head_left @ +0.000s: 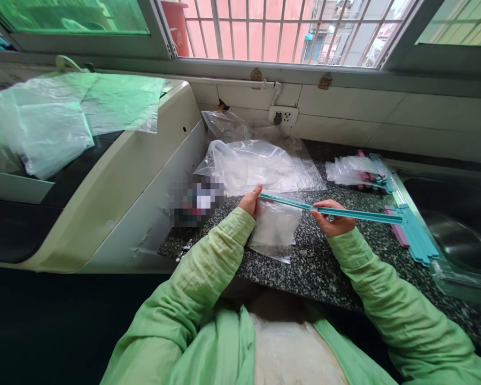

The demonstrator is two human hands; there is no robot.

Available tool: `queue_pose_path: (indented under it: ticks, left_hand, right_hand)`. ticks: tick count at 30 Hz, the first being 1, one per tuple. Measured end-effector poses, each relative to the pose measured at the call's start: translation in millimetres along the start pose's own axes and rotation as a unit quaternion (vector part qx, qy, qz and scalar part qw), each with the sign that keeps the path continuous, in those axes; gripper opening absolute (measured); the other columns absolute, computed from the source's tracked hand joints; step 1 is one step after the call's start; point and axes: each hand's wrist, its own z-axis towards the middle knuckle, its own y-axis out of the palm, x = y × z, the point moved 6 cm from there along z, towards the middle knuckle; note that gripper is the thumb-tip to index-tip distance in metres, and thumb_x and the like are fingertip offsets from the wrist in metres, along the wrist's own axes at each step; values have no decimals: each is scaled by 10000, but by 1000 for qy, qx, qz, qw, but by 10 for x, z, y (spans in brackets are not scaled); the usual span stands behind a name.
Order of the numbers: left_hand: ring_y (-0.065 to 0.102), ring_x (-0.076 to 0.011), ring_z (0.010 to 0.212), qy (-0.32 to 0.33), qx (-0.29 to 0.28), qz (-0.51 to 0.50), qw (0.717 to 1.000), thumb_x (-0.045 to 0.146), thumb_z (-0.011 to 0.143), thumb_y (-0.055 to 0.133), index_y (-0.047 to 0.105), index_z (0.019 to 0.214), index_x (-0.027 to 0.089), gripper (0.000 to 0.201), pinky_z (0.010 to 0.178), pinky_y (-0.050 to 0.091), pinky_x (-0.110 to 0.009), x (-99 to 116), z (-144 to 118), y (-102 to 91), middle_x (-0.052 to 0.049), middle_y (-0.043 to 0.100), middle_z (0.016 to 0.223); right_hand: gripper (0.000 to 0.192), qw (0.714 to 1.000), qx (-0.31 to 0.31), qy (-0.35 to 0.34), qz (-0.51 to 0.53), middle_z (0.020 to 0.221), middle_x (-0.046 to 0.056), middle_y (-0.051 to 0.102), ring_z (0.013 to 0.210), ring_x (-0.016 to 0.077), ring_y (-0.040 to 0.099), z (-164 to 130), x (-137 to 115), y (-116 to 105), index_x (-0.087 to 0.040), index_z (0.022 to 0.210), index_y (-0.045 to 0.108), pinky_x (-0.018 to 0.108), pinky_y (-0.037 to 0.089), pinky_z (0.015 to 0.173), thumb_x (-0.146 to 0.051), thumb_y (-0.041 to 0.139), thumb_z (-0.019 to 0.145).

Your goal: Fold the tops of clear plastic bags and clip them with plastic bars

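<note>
Table of speckled stone [324, 267] stretches before us, with the sink [460, 240] at its right. Well left of the sink we see a heap of clear plastic bags [264, 166]. Nearer us, also left of the sink, is a flat clear bag [274, 230]. Teal strips [420, 240] fan by the sink's left edge, pink strips [399, 233] beside them. Our left hand [250, 201], farther from the sink, pinches one end of a long teal strip [371, 215]; our right hand [336, 220], nearer the sink, is closed on its middle. That strip is left of the sink, its free end pointing toward it; we cannot tell whether it grips the flat bag.
</note>
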Motion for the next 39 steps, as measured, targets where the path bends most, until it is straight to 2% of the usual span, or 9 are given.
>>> queue_pose_path:
  ticks: [5, 10, 13, 15, 19, 26, 30, 34, 39]
  left_hand:
    - [480, -99, 436, -12, -64, 28, 997, 446, 442, 724, 614, 503, 113, 357, 471, 356, -238, 78, -95, 120, -12, 560, 444]
    - [449, -61, 431, -32, -73, 24, 997, 254, 396, 734, 577, 513, 122, 236, 471, 322, -206, 74, -129, 149, 32, 531, 449]
    - [438, -50, 431, -33, -77, 17, 996, 209, 381, 731, 572, 528, 127, 232, 472, 312, -198, 74, -169, 174, 43, 534, 462]
    - [439, -49, 436, -28, -89, 24, 995, 209, 394, 733, 577, 537, 124, 228, 477, 313, -199, 90, -214, 204, 39, 539, 471]
    - [431, -44, 426, -18, -110, 22, 994, 220, 357, 754, 581, 517, 126, 254, 467, 297, -192, 137, -302, 254, 44, 535, 453]
    - [439, -50, 455, -12, -109, 30, 994, 232, 375, 760, 598, 532, 130, 247, 492, 292, -200, 129, -270, 233, 41, 543, 480]
    - [427, -55, 469, -7, -106, 54, 993, 236, 418, 750, 610, 541, 130, 214, 508, 286, -211, 108, -218, 207, 32, 544, 497]
    - [425, -59, 479, -5, -102, 60, 993, 247, 404, 755, 598, 525, 126, 232, 517, 284, -214, 96, -187, 193, 31, 539, 492]
    - [405, -52, 449, -22, -98, 69, 993, 272, 384, 760, 587, 513, 120, 264, 488, 259, -210, 71, -162, 182, 40, 512, 451]
  right_hand:
    - [175, 998, 8, -49, -31, 609, 16, 592, 460, 98, 494, 10, -47, -19, -184, 732, 617, 247, 457, 440, -356, 593, 712]
    - [168, 996, 68, 13, -48, 659, 20, 610, 464, 88, 487, 35, -115, -153, -180, 735, 619, 235, 448, 444, -346, 598, 718]
    - [186, 989, 113, 58, -71, 678, 18, 621, 466, 86, 494, 47, -73, -256, -177, 740, 621, 234, 460, 463, -361, 602, 716]
    - [203, 985, 121, 78, -92, 684, 17, 624, 453, 81, 486, 53, -25, -279, -176, 746, 621, 238, 469, 475, -376, 599, 717]
    - [228, 987, 94, 61, -111, 674, 24, 626, 443, 80, 481, 65, 12, -191, -171, 731, 615, 238, 467, 470, -397, 582, 727]
    - [150, 996, 42, -54, -58, 634, 27, 605, 435, 80, 472, 46, -161, -11, -166, 732, 595, 217, 428, 407, -308, 550, 754]
    - [112, 998, 29, -29, -43, 667, 27, 609, 467, 90, 493, 15, -182, -19, -179, 753, 598, 228, 437, 423, -288, 581, 736]
    - [139, 998, 46, -10, -35, 649, 24, 602, 481, 96, 490, -7, -178, -59, -183, 737, 599, 244, 450, 452, -321, 583, 736]
    - [110, 999, 44, -14, -24, 649, 24, 596, 476, 92, 485, -5, -187, -76, -181, 742, 597, 239, 440, 445, -291, 594, 729]
